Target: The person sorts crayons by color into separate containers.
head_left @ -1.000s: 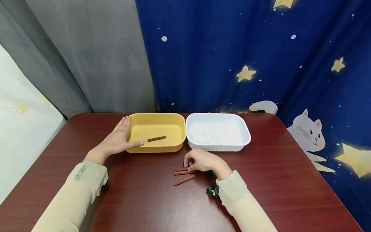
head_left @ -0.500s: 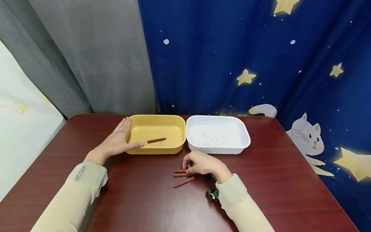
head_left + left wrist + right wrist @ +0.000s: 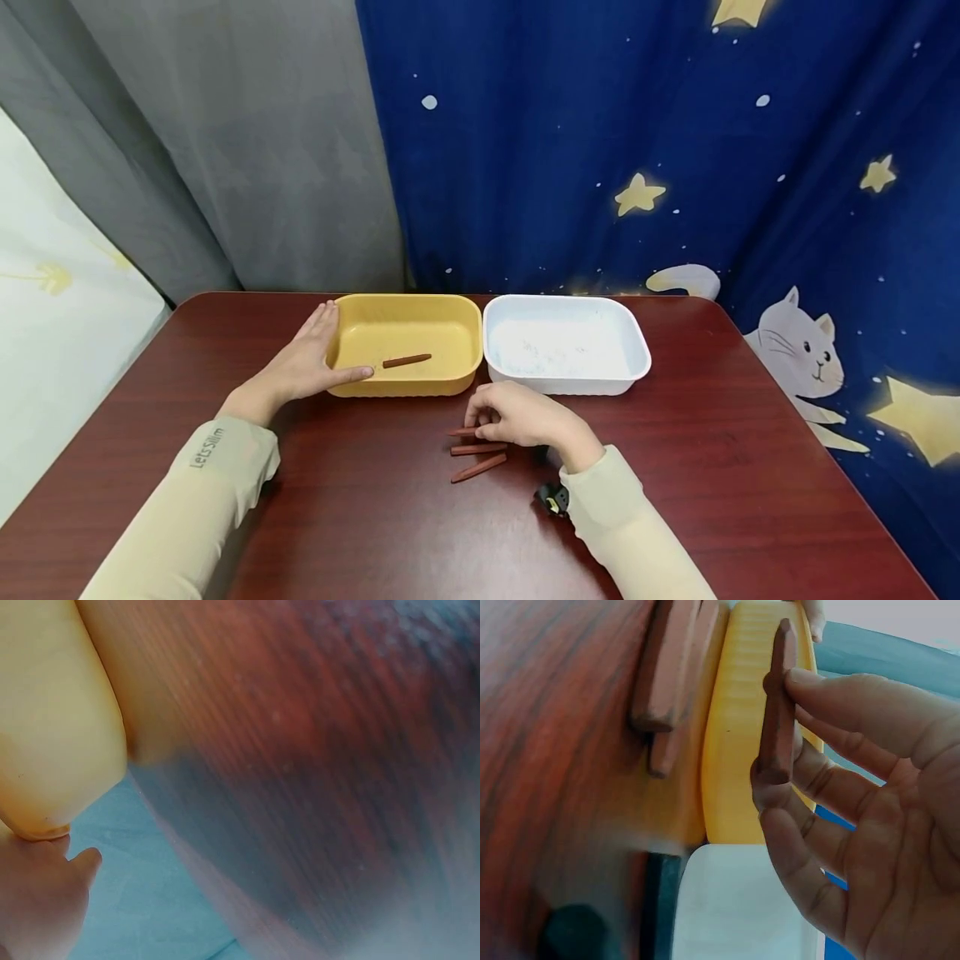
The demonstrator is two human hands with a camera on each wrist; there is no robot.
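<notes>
My right hand (image 3: 517, 415) pinches a brown crayon (image 3: 778, 720) between thumb and fingers, low over the table in front of the white basin (image 3: 573, 387). Two more brown crayons lie on the table just nearer than it: one (image 3: 478, 450) roughly level, the other (image 3: 478, 468) slanted. My left hand (image 3: 292, 367) rests against the left end of the yellow basin (image 3: 408, 388), thumb along its front rim and fingers extended at the back left corner. One brown crayon (image 3: 407, 361) lies inside that basin.
The basins stand side by side at the far edge of the dark red wooden table (image 3: 360, 517). Small specks dot the white basin's floor. A black device (image 3: 552, 498) sits at the right wrist. Grey and blue curtains (image 3: 555, 167) hang behind.
My right hand has shifted slightly left and away, drawing the farthest crayon apart from the other two. The left hand stays on the yellow basin.
</notes>
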